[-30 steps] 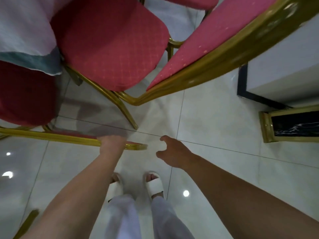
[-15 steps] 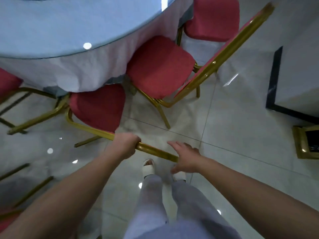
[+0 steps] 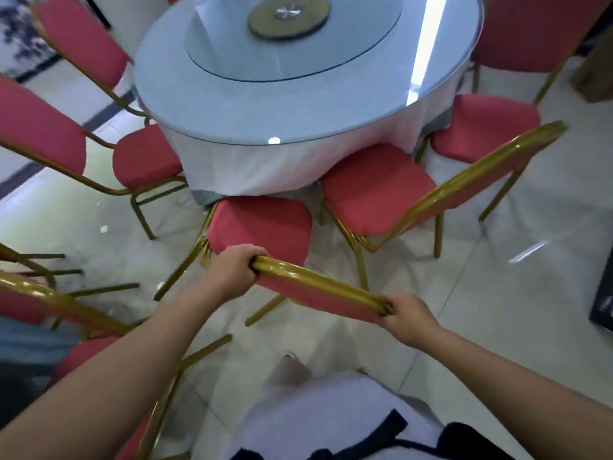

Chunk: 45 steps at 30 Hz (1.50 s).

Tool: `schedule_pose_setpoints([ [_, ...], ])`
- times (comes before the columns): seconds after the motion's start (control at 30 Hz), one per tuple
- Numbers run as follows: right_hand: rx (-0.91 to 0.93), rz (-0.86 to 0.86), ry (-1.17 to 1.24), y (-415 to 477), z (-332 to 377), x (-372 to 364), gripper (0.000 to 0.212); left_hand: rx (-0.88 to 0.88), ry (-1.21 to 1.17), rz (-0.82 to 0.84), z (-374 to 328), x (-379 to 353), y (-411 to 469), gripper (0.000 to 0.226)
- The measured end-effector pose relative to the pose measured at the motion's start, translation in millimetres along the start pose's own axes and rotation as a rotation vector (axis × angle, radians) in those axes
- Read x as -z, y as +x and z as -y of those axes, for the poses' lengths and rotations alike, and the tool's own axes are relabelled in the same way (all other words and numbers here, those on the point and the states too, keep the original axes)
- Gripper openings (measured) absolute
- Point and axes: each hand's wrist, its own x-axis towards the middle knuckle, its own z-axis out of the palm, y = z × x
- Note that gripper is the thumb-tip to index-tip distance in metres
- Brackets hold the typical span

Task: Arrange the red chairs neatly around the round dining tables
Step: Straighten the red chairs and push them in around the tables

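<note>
At least 6 red chairs (image 3: 262,227), 1 round table (image 3: 265,104).

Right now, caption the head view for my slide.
Left hand and right hand grip the back of the red chair at the round table.

Glossy pale floor tiles (image 3: 497,293) are recorded, with thin grout lines and small light reflections. A dark object (image 3: 602,307) is cut off at the right edge. A brown object (image 3: 593,74) is partly seen at upper right; its identity cannot be determined.

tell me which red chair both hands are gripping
The chair straight ahead, seat at the near edge of the table: the left hand and right hand grip its gold backrest rail. No other chair is touched.
</note>
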Motion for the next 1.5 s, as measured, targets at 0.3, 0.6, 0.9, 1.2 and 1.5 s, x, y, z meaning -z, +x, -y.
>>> schedule_pose_setpoints([
  [0.3, 0.253, -0.050, -0.296, 34.2, 121.6, 39.5, 0.008, 0.227, -0.061, -0.121, 82.3, 43.1, -23.3, 0.030],
  [0.6, 0.460, -0.098, -0.486, 52.9, 266.5, -9.8, 0.009, 0.484, -0.027, -0.204, 193.8, 110.0, -22.9, 0.012],
  [0.9, 0.344, -0.083, -0.394, 89.9, 342.8, -31.4, 0.015, 0.593, -0.040, -0.044, 279.2, 129.4, 3.2, 0.015],
  [1.2, 0.143, -0.104, -0.361, 147.1, 369.6, -61.8, 0.012, 0.315, -0.207, 0.059, 259.0, 136.7, 14.6, 0.084],
  [1.5, 0.070, -0.143, -0.348, 182.7, 409.8, -79.6, 0.012, 0.199, -0.020, 0.069, 290.6, 168.5, 68.1, 0.043],
])
